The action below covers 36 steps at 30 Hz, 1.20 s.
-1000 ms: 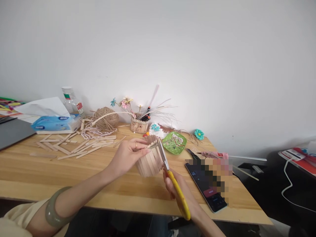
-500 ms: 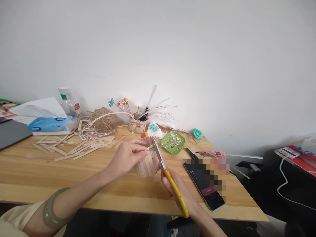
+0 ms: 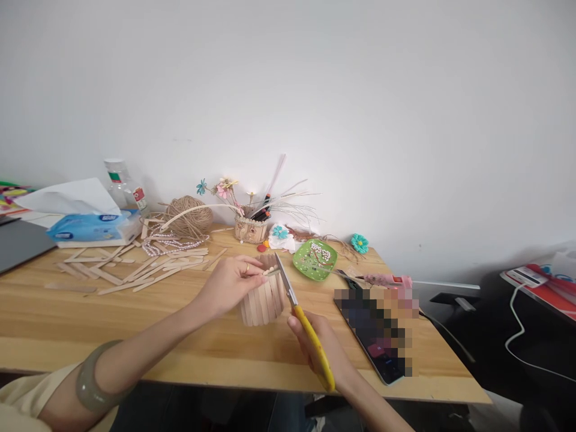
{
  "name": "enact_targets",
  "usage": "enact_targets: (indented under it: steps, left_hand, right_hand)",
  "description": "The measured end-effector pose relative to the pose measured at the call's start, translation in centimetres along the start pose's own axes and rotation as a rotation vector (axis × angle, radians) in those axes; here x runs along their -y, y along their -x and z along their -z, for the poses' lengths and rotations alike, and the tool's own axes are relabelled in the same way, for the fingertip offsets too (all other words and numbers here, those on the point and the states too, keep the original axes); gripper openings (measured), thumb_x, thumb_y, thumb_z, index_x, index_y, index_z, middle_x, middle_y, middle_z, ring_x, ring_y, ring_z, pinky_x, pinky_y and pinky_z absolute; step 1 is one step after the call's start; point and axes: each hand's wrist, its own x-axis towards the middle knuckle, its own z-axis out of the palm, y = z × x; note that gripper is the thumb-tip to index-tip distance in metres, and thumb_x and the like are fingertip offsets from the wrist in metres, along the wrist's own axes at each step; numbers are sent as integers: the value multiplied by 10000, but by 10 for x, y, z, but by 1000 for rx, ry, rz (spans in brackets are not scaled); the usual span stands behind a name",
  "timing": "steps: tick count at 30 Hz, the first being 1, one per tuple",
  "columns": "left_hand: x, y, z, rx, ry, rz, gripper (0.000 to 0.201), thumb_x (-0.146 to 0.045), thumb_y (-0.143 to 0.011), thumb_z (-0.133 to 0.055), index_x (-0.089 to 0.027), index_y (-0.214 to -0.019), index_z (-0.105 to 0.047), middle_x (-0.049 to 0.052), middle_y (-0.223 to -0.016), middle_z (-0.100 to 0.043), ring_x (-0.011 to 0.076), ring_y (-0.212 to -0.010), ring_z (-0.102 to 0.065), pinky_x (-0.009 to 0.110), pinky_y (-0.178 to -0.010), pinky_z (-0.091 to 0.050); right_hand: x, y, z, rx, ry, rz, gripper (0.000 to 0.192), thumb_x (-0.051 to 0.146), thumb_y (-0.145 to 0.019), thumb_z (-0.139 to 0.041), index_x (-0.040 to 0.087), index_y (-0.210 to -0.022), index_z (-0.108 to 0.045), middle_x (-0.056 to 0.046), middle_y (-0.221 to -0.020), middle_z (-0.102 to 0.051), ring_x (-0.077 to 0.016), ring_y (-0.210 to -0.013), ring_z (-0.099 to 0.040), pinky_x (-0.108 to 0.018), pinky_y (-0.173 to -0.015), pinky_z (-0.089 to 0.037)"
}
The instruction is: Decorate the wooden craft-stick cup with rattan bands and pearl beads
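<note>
My left hand [image 3: 238, 281] pinches the rim of a small round cup of upright wooden craft sticks [image 3: 263, 303], tilted above the table. A short end of a thin strip [image 3: 272, 273] shows at its fingertips. My right hand [image 3: 321, 342] is wrapped round the yellow handles of a pair of scissors [image 3: 310, 336]. The blades point up and away beside the cup's right rim and look nearly closed. Right of them, a narrow pale strip [image 3: 344, 276] stretches past the green dish [image 3: 315, 261], which holds small beads.
Loose craft sticks [image 3: 153, 273], a bead string and a twine ball [image 3: 188, 217] lie left, near a tissue pack [image 3: 94, 228]. Behind stands a decorated pot [image 3: 251, 230] with flowers and pens. A phone [image 3: 373, 342] and pink glue gun [image 3: 389, 281] lie right.
The thin strip that ran from my left fingers past the blades now ends short at the fingers; a pale strip shows farther right. The scissors have drawn slightly left and the cup tilts differently.
</note>
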Motion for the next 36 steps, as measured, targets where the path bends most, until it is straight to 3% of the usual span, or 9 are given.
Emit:
enact_targets:
  steps: [3, 7, 10, 12, 16, 20, 25, 29, 36]
  left_hand:
    - [7, -1, 6, -35, -114, -32, 171, -289, -713, -605, -227, -615, -731, 65, -942, -710, 255, -919, -632, 386, -832, -469]
    - [21, 4, 20, -81, -249, -129, 163, -291, -736, -598, -252, -666, -741, 64, -918, -714, 255, -979, -604, 471, -993, -342]
    - [30, 12, 32, -65, -237, -139, 156, -300, -744, -596, -278, -727, -749, 58, -936, -712, 261, -996, -599, 538, -1065, -210]
    - [36, 17, 41, -34, -173, -102, 161, -335, -745, -600, -281, -748, -752, 66, -1022, -691, 276, -1044, -579, 530, -1050, -261]
    - [45, 21, 60, 48, 42, -15, 180, -379, -747, -612, -275, -780, -755, 76, -1126, -657, 289, -1118, -546, 460, -973, -405]
    - [53, 18, 76, 160, 211, 37, 183, -357, -738, -623, -269, -833, -753, 77, -1164, -648, 307, -1175, -511, 488, -1001, -375]
    - [67, 15, 91, 234, 299, 60, 161, -356, -731, -634, -298, -823, -753, 67, -1183, -639, 318, -1224, -467, 510, -1000, -369]
    - [84, 12, 101, 268, 218, 1, 152, -325, -744, -619, -301, -809, -754, 61, -1197, -631, 314, -1275, -405, 514, -1015, -342]
    - [95, 9, 99, 307, -46, -254, 219, -215, -796, -554, -323, -787, -745, 24, -785, -735, 282, -1192, -485, 473, -1024, -337]
  right_hand:
    - [1, -1, 6, 2, 64, -51, 480, 670, -780, -413, 209, -651, -383, 71, -443, -371, -81, -369, -344, -208, -382, -238]
    - [1, -5, 20, -208, 488, -57, 335, 506, -745, -551, 175, -705, -519, -36, -673, -600, -185, -619, -548, -273, -557, -389]
    - [-5, -11, 21, -258, 664, -24, 271, 350, -770, -527, 145, -935, -591, -109, -935, -662, -264, -862, -611, -337, -737, -436]
    - [-10, -15, 17, -216, 720, 9, 312, 280, -789, -500, 138, -1054, -585, -124, -1052, -646, -270, -939, -612, -347, -801, -435]
    - [-8, -22, 4, -199, 855, 65, 299, 212, -805, -509, 146, -1085, -592, -119, -1077, -644, -262, -942, -621, -327, -781, -451]
    - [8, -27, -3, -264, 1059, 89, 202, 266, -824, -539, 146, -947, -646, -131, -939, -676, -277, -871, -631, -305, -659, -443]
    - [24, -35, 11, -368, 933, 142, 243, 332, -895, -440, 203, -861, -642, -72, -919, -693, -239, -826, -641, -281, -578, -390]
    - [23, -37, 30, -433, 852, 71, 235, 316, -894, -416, 216, -867, -627, -47, -933, -692, -227, -831, -635, -286, -612, -392]
    - [29, -35, 17, -343, 786, 62, 262, 337, -888, -444, 211, -779, -646, -36, -826, -697, -202, -740, -631, -264, -592, -369]
